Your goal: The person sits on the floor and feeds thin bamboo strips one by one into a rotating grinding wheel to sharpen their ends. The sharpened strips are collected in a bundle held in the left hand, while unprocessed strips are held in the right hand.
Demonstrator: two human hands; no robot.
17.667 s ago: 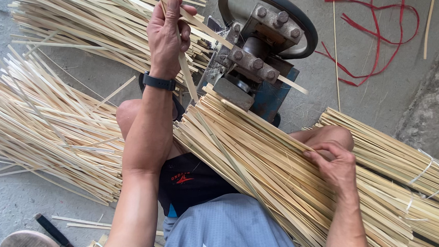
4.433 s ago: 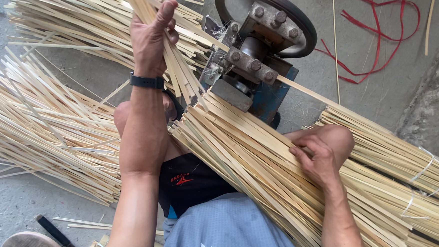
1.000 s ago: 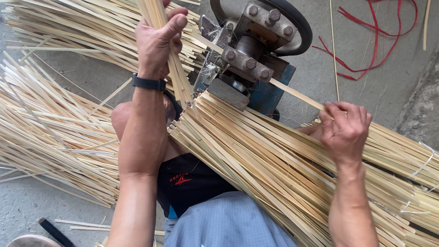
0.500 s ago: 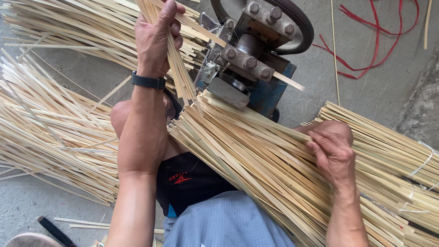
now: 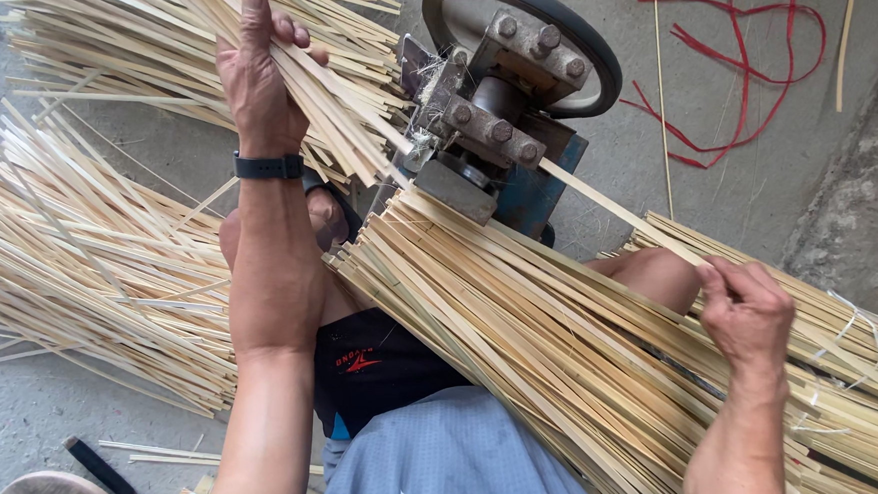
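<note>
Right hand (image 5: 746, 308) lifted, pinching bamboo strip (image 5: 621, 211)

I'm looking down into a small craft workshop, floor level: bare grey concrete floor (image 5: 741, 208), a greasy bolted splitting machine (image 5: 495, 130) with a wheel, heaps of pale bamboo strips (image 5: 78, 258) stacked all round, loose red cord (image 5: 738, 82) lying nearby.

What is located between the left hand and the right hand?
In the head view, the metal machine with its wheel and the bundle of bamboo strips across the lap lie between the left hand and right hand.
</note>
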